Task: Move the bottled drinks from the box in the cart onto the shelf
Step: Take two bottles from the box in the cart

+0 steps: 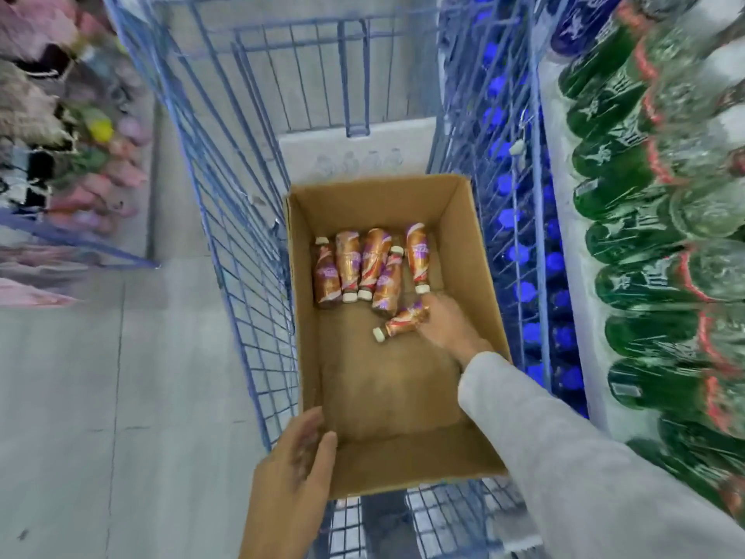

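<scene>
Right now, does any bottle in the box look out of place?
Yes. One bottle lies apart from the row of five, turned askew near the right hand. Nothing looks spilled or damaged.

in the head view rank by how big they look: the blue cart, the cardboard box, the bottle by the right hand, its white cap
1. blue cart
2. cardboard box
3. bottle by the right hand
4. white cap
No close calls.

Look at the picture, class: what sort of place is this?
Probably a shop aisle during restocking: a wire cart holds a box of drinks, with shelved green bottles alongside.
</scene>
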### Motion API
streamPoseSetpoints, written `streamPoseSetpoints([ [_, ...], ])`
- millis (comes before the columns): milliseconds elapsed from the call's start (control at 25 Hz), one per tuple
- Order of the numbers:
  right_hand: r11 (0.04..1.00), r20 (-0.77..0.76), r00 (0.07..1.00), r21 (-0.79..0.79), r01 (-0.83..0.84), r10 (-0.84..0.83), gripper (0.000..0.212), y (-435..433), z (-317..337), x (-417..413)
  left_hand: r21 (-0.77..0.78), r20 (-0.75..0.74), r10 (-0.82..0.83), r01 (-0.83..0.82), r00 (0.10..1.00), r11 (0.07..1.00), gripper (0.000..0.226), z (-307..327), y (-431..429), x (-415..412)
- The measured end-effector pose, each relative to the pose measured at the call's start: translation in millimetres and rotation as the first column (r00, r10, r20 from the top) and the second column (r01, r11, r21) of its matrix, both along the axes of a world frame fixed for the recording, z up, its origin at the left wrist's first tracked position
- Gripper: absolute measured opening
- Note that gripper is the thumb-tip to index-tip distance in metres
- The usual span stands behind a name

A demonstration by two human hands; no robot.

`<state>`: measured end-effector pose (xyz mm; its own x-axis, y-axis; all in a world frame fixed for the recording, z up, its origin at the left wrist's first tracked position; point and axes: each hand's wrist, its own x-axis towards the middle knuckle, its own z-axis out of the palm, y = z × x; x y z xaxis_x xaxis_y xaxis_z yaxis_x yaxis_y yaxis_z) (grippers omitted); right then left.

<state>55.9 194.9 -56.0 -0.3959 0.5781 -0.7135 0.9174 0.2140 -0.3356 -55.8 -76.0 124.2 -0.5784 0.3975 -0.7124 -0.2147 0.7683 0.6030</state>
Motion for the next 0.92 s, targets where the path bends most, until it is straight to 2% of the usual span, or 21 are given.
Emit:
streamPoseSetpoints([
  [200,0.947,0.209,0.931,0.06,-0.317,0.299,0.053,3,-57,-24,0.0,0.008,-0.014,0.014,1.0,1.0,0.025,-27,9,-13],
  [320,0.916,0.316,0.886,0.102,-0.389,0.341,0.057,-6,-78,-19,0.013,0.016,-0.071,0.071,0.997,0.997,0.028,-38,22,-18],
  [400,0.928,0.357,0.881,0.086,-0.362,0.311,0.06,-15,-82,-14,0.019,0.024,-0.104,0.104,0.994,0.994,0.029,-44,30,-21],
  [480,0.969,0.342,0.912,0.014,-0.246,0.227,0.064,-26,-79,-10,0.032,0.03,-0.134,0.133,0.991,0.991,0.03,-49,38,-24],
  [520,0.99,0.31,0.94,-0.042,-0.136,0.142,0.063,-33,-74,-7,0.038,0.034,-0.152,0.151,0.988,0.988,0.031,-51,42,-25],
  [560,0.994,0.268,0.963,-0.108,0.013,0.016,0.062,-41,-66,-3,0.039,0.041,-0.171,0.17,0.984,0.985,0.032,-55,48,-27],
  [640,0.921,0.174,0.945,-0.231,0.312,-0.277,0.059,-60,-39,5,0.039,0.033,-0.212,0.211,0.977,0.977,0.033,-65,66,-30],
  [760,0.72,0.073,0.781,-0.343,0.603,-0.62,0.057,-90,2,17,0.025,-0.007,-0.248,0.248,0.969,0.968,0.033,-99,107,-37],
  [920,0.459,0.013,0.52,-0.451,0.765,-0.854,0.047,-117,47,31,0.001,0.021,-0.252,0.252,0.968,0.968,0.037,-171,169,-37],
])
